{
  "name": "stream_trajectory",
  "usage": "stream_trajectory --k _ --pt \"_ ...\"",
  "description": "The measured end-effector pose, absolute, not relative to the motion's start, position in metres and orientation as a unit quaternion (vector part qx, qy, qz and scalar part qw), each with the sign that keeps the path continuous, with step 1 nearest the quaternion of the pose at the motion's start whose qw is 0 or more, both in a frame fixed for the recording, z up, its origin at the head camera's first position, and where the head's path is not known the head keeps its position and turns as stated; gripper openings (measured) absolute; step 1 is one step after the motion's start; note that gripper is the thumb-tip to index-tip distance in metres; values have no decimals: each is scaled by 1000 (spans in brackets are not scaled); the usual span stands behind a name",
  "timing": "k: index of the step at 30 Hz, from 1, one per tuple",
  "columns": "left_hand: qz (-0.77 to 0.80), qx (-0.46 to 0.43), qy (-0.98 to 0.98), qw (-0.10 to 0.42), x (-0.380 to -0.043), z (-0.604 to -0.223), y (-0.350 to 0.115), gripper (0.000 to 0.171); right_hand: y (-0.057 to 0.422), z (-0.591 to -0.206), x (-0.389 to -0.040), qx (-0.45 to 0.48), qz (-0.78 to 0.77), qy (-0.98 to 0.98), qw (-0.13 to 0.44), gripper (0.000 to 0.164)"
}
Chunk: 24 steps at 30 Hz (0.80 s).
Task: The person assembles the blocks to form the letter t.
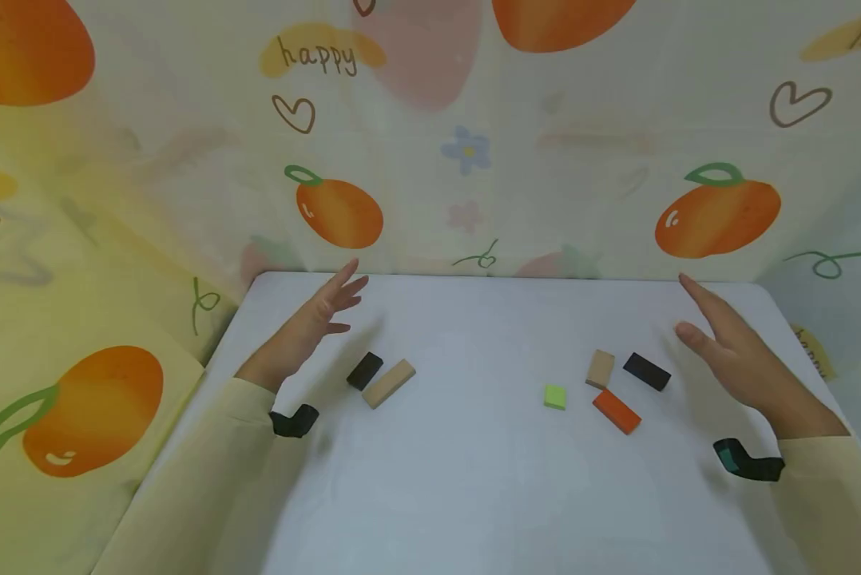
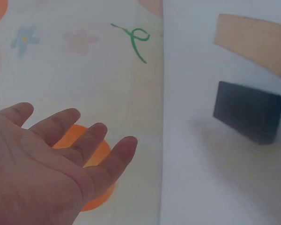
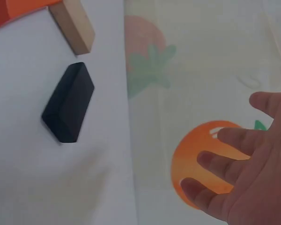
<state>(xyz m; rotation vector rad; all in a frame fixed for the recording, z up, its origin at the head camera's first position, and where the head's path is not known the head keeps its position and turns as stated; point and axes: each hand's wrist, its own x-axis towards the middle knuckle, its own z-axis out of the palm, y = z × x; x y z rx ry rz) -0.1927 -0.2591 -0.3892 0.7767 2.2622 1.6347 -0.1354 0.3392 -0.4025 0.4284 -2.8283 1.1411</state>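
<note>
My left hand (image 1: 314, 323) hovers over the left side of the white table, fingers spread and holding nothing. Closest to it lie a short black block (image 1: 365, 370) and, just right of that, a longer wooden block (image 1: 390, 384). Over the table's right side my right hand (image 1: 734, 355) is raised, fingers extended, with nothing in it. Left of that hand is a black block (image 1: 647, 372). Farther left, a wooden block (image 1: 600, 368) lies end to end with an orange block (image 1: 616, 411), and a small lime-green block (image 1: 555, 397) sits apart from them.
The white table (image 1: 474, 495) has its far edge against a hanging cloth (image 1: 416, 208) printed with oranges, hearts and flowers. More of this cloth hangs along the left and right sides. A dark strap piece shows at each wrist.
</note>
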Motion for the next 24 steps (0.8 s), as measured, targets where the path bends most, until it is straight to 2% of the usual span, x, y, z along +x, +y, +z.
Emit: stream_trajectory --k 8,17,24 --pt "584 267 750 158 -177 -415 -255 100 336 -419 -124 116 395 -911 29 74" --pt "594 250 742 186 -156 -441 -249 85 330 -441 -117 110 431 -895 33 70" --pt "586 225 747 217 -142 -447 -239 94 322 -456 -115 74 416 -906 0 70"
